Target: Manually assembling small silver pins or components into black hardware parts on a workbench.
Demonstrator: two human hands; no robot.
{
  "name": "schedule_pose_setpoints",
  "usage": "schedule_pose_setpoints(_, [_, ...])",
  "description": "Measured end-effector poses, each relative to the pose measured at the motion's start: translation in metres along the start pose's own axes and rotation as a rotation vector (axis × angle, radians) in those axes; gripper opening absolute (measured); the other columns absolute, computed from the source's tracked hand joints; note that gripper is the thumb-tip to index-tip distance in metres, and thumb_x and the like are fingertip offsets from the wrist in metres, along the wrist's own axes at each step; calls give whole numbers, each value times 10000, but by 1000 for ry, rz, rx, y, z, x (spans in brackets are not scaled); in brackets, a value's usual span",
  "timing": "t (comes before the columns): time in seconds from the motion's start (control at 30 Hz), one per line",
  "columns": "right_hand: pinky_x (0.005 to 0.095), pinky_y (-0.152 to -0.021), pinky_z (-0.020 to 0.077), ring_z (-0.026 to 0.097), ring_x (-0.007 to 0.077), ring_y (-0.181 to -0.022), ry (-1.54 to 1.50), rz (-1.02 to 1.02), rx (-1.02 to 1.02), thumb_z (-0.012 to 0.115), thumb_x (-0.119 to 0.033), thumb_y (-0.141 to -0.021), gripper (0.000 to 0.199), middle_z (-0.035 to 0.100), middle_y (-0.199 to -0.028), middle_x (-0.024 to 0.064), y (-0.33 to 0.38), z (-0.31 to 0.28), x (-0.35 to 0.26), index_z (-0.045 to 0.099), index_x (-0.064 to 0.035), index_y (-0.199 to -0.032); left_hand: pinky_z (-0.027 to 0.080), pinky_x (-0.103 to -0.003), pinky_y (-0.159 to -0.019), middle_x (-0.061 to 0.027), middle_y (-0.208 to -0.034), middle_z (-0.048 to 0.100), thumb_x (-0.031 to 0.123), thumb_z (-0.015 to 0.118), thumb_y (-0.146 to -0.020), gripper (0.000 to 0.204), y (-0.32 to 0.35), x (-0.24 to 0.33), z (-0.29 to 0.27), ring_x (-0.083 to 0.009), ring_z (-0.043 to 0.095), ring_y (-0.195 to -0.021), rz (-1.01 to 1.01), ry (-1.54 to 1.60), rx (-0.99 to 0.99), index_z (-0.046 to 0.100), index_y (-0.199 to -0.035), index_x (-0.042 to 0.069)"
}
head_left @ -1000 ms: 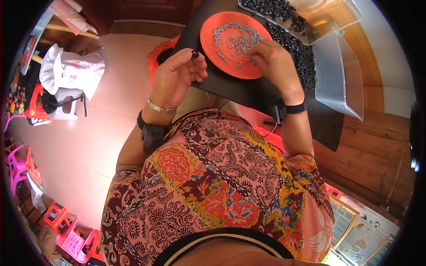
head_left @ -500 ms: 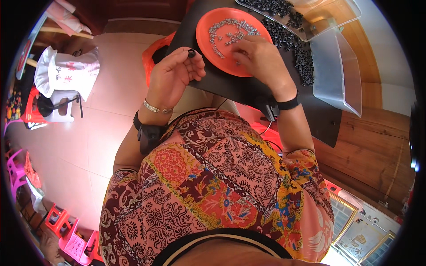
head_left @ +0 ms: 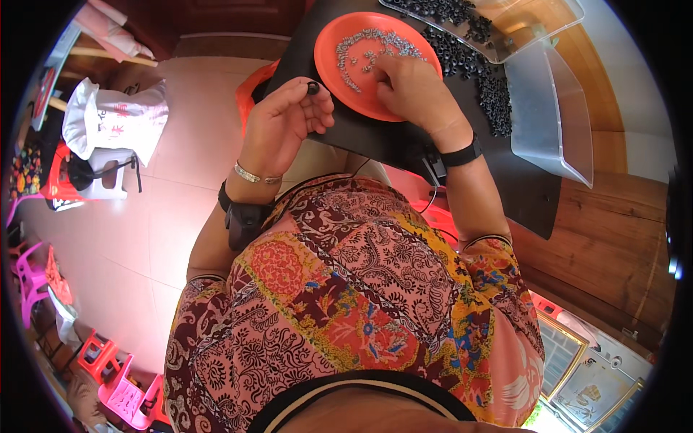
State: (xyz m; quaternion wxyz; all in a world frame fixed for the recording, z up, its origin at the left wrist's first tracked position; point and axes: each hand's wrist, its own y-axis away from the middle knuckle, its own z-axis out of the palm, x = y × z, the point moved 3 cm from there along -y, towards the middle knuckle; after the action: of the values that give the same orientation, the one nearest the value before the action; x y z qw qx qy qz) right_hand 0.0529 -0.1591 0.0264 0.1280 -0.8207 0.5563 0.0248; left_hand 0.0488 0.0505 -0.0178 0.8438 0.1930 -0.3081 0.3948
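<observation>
Between the thumb and index finger of my left hand [head_left: 285, 115] is a small black ring-shaped piece [head_left: 313, 88]; the other fingers curl loosely below it. My left hand is just off the near left side of a round red-orange plate [head_left: 328, 72]. Small silvery metal pieces [head_left: 346, 68] lie scattered on that plate in a rough arc. Over the plate's right part, my right hand [head_left: 415, 90] has its fingers bent down and drawn together among the metal pieces. Whatever its fingertips hold, if anything, is hidden.
Many small black pieces [head_left: 494, 105] lie heaped on the dark table [head_left: 530, 198] right of the plate. A clear plastic bin [head_left: 545, 108] stands at the table's right side. Another clear tray [head_left: 498, 52] at the back holds more black pieces. An orange bag [head_left: 249, 94] hangs at the left.
My right hand has shifted slightly left on the plate and its fingers have drawn closer together. My left hand stays in place with the black ring-shaped piece.
</observation>
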Motion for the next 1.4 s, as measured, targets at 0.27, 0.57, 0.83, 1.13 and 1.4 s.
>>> schedule_pose_setpoints(0.27, [245, -731, 493, 624, 120, -812, -849, 101, 227, 598, 5, -881, 165, 660, -886, 63, 22, -33, -25, 668, -49, -1020, 440, -261, -702, -59, -901, 625, 280, 464, -966, 285, -3, 5, 24, -151, 597, -776, -16, -183, -151, 577, -1031, 27])
schedule_pose_setpoints(0.57, [280, -719, 501, 640, 177, -806, -716, -33, 282, 606, 53, -855, 144, 634, -852, 70, 33, -49, -56, 657, -17, -971, 435, -242, -699, -27, -868, 602, 257, 486, -959, 242, -9, -1, 45, -118, 580, -780, -62, -315, -198, 578, -1015, 41])
schedule_pose_setpoints(0.83, [356, -650, 494, 630, 287, -742, -549, -110, 340, 647, -20, -801, 93, 629, -812, 92, 44, -52, -52, 645, -58, -885, 420, -238, -706, -21, -842, 587, 209, 521, -925, 187, -8, -5, 52, -111, 564, -771, -59, -549, -204, 575, -986, 41])
schedule_pose_setpoints(1.13, [379, -654, 502, 631, 304, -750, -611, -36, 387, 640, -29, -767, 82, 630, -784, 96, 58, -62, -54, 645, -56, -844, 426, -248, -698, -43, -812, 575, 236, 545, -912, 246, -12, -13, 52, -128, 551, -760, -137, -429, -256, 559, -1020, 16])
schedule_pose_setpoints(1.4, [407, -718, 500, 619, 301, -782, -616, -14, 343, 577, -42, -777, 48, 621, -760, 103, 64, -61, -58, 618, -20, -762, 441, -269, -714, -36, -838, 549, 254, 562, -915, 323, -10, -15, 49, -141, 543, -766, -136, -450, -302, 543, -1106, -7])
